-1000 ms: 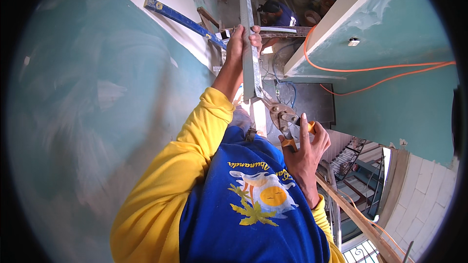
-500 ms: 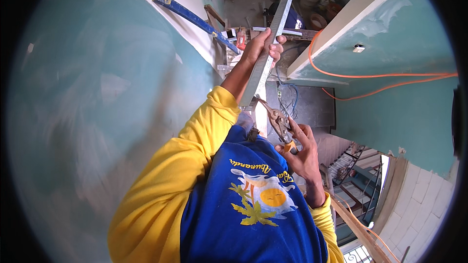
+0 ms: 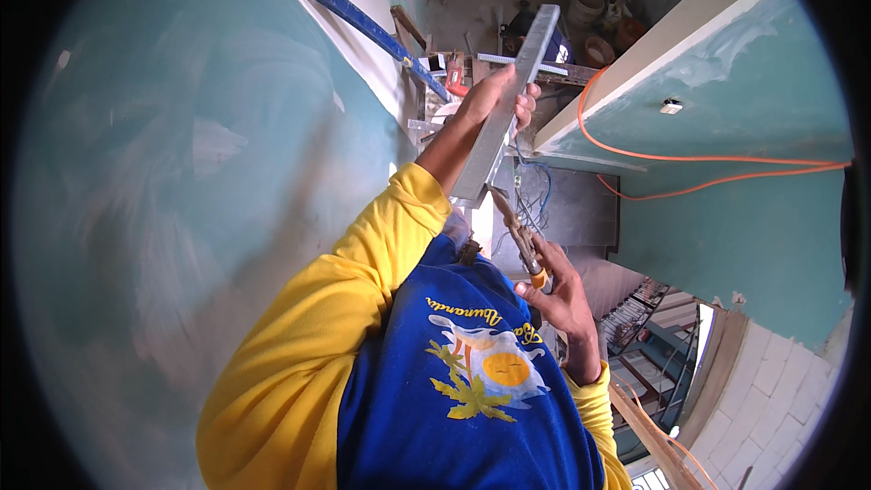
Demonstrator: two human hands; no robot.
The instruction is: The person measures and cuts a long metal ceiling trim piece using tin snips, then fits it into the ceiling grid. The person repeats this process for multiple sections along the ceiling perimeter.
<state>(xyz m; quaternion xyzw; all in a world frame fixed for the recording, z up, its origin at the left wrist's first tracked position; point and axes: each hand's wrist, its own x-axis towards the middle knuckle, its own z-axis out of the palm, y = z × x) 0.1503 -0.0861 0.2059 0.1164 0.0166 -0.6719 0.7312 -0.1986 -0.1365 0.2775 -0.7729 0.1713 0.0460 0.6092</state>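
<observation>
Teal-painted walls [image 3: 172,163] both sides. Upper centre: left hand [image 3: 485,98] fingers wrapped round long grey metal channel [image 3: 500,132]. Right of centre: right hand [image 3: 564,295] fingers curled round orange-handled metal snips [image 3: 519,234], tip near channel.

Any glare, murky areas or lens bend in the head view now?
Head view: washed-out white patch just below the near end of the long grey metal channel; head view: deep shade around the pale round bucket; head view: white block wall bends near the black rim.
</observation>
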